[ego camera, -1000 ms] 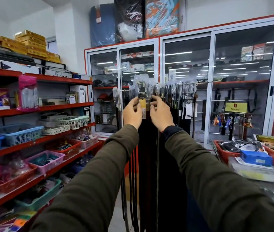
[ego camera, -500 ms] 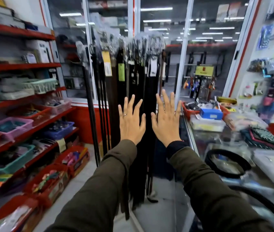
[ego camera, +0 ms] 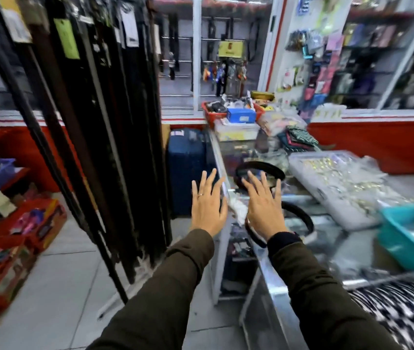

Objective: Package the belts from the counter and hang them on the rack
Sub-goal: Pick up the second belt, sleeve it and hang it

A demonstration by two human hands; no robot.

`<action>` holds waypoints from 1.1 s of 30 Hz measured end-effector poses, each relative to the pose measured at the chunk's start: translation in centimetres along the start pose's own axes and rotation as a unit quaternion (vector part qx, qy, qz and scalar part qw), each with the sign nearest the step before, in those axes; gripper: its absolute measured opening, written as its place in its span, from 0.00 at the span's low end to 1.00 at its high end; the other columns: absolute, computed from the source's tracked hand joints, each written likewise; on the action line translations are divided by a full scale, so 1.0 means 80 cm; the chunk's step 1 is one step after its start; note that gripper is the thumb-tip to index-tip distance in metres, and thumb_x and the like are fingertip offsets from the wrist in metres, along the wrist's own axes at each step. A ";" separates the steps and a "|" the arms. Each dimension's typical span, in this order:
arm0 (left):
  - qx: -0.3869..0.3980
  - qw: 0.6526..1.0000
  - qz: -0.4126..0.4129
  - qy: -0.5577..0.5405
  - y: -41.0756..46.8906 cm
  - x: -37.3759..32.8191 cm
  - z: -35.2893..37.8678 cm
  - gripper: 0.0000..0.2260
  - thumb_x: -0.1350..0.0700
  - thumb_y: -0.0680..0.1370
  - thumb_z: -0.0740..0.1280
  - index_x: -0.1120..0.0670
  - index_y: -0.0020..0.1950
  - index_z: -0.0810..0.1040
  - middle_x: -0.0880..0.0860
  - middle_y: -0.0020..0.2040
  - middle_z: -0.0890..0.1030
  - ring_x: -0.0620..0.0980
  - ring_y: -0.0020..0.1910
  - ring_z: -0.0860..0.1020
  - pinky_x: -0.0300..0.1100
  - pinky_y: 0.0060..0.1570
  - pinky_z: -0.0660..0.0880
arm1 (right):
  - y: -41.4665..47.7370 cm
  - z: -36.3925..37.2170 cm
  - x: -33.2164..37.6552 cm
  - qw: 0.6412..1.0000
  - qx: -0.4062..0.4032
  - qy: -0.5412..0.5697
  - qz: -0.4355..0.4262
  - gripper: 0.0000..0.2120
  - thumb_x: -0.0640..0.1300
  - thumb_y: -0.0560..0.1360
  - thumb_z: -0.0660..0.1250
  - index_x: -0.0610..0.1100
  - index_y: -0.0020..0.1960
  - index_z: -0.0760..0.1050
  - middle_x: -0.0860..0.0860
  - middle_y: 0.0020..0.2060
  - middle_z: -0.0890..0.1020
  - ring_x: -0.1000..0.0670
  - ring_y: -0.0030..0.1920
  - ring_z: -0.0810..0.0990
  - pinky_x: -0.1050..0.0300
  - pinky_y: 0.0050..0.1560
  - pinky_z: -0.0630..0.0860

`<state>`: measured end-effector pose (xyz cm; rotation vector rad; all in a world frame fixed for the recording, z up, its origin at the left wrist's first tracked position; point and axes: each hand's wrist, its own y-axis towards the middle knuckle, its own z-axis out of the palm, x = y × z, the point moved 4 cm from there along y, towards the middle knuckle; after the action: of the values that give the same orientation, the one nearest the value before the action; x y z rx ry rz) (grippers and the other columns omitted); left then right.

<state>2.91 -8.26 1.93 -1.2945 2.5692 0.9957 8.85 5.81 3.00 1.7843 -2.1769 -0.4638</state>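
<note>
Many dark belts [ego camera: 115, 117] with paper tags hang from the rack at the left. On the glass counter [ego camera: 302, 251] lie two coiled black belts: one further back [ego camera: 260, 168] and one nearer [ego camera: 302, 218], partly hidden by my right hand. My left hand [ego camera: 208, 205] is held out with fingers spread, empty, just left of the counter's corner. My right hand [ego camera: 264, 208] is also spread and empty, above the counter's near end. A small clear plastic wrapper [ego camera: 237, 207] lies at the counter edge between my hands.
A blue suitcase [ego camera: 187, 168] stands between rack and counter. On the counter sit a clear tray of small metal items [ego camera: 340, 183], a teal basket [ego camera: 413, 236], a red basket [ego camera: 216, 111] and folded cloth [ego camera: 299, 140]. Red shelves with goods [ego camera: 11, 223] line the left.
My hands let go of the belt hung at the rack top, opened, and dropped. My view swung down and right from the rack toward the counter.
</note>
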 end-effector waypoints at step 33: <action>-0.073 0.838 -0.230 -0.489 0.003 0.021 -0.006 0.10 0.55 0.79 0.70 0.52 0.60 0.77 0.59 0.52 0.82 0.59 0.51 0.82 0.50 0.52 0.81 | 0.029 -0.045 -0.003 0.904 0.161 0.382 0.103 0.15 0.36 0.68 0.79 0.34 0.54 0.84 0.44 0.46 0.86 0.52 0.47 0.82 0.68 0.41 0.75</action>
<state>1.72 -9.60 1.82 -0.9537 1.3593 1.2876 8.30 6.20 7.26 1.4771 -1.8719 0.5926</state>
